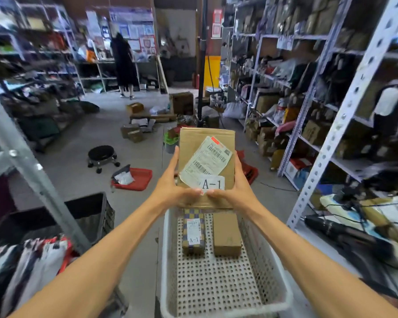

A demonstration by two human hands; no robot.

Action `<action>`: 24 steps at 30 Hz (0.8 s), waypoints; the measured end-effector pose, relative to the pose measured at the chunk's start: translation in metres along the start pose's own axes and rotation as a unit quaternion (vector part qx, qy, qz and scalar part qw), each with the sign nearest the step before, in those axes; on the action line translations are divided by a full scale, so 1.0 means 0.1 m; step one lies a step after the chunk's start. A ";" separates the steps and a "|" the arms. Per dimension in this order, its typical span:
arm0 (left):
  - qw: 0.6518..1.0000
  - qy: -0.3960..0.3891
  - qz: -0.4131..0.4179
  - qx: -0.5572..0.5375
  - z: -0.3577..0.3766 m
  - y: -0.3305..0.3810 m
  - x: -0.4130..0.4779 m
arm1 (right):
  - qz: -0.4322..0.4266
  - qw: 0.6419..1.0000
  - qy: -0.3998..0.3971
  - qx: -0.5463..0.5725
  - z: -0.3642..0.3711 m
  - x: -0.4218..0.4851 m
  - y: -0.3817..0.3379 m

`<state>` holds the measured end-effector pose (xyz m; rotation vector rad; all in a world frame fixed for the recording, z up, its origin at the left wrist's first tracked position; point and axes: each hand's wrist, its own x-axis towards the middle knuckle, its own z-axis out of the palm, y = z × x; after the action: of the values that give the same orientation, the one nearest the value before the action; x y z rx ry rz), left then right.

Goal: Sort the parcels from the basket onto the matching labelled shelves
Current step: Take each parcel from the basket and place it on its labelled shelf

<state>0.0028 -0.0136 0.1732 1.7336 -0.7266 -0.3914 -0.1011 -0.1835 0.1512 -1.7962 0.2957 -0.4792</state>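
I hold a brown cardboard parcel point(189, 152) up in front of me, above the far end of the white perforated basket point(216, 283). It carries a shipping label and a white tag reading A-1. My left hand point(170, 182) grips its left edge and my right hand point(237, 187) grips its right edge, thumbs pressed on the tag. Two parcels lie in the basket: a checkered one point(193, 232) tagged A-1 and a plain brown one point(226, 235).
Metal shelves point(326, 125) packed with parcels line the right side, and more shelves point(32, 72) stand at the left. Boxes point(133, 131), a red bag point(136, 179) and a black rolling stool point(102, 154) litter the floor ahead. A person point(124, 63) stands at the far shelves.
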 end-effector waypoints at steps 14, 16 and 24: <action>0.995 -0.061 0.076 -0.009 -0.02 0.59 -1.29 | -0.016 0.995 0.091 -0.022 0.10 -1.55 -0.84; 0.993 -0.073 0.088 -0.017 0.07 0.63 -1.45 | -0.008 0.993 0.111 -0.028 0.08 -1.80 -0.92; 0.976 -0.183 0.110 -0.040 0.78 0.82 -2.00 | 0.018 0.978 0.200 -0.056 -0.36 -2.91 -1.05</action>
<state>-0.2160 0.0462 0.2070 1.5008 -1.1409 -0.5857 -0.3796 -0.0581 0.2108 -1.7902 0.6443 -0.8128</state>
